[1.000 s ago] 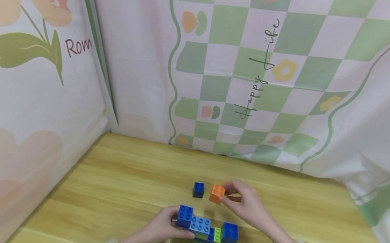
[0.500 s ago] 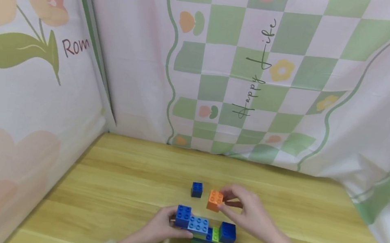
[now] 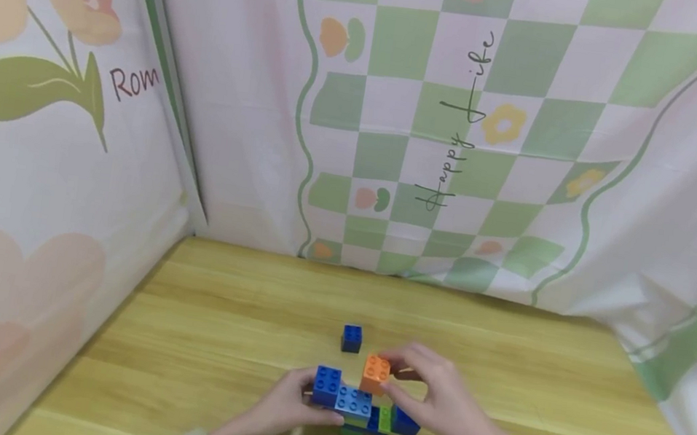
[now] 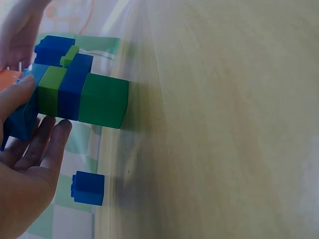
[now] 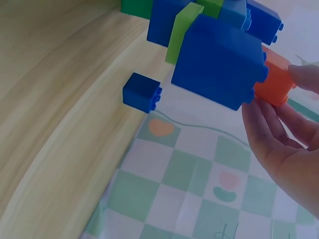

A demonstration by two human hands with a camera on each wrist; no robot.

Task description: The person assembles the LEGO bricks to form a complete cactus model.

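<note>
My left hand (image 3: 291, 405) grips the left part of a joined set of toy building bricks. That assembly has a light blue brick (image 3: 354, 400) in the middle, a dark blue brick (image 3: 326, 385) at its left end and another blue brick (image 3: 406, 422) at its right end. Thin lime green bricks and a dark green brick (image 4: 103, 99) underneath also belong to it. Between thumb and fingers, my right hand (image 3: 437, 395) pinches an orange brick (image 3: 376, 373), studs upward, just over the light blue brick's far side. Whether the two touch is unclear.
A loose dark blue brick (image 3: 351, 338) sits on the wooden table (image 3: 231, 305) beyond the hands. Behind the table hangs a checked curtain (image 3: 450, 150), and a printed cloth (image 3: 46, 207) stands at the left.
My right hand has brought the orange brick nearer and slightly left, from beside the loose blue brick to over the assembly. My left hand keeps its grip almost unmoved.
</note>
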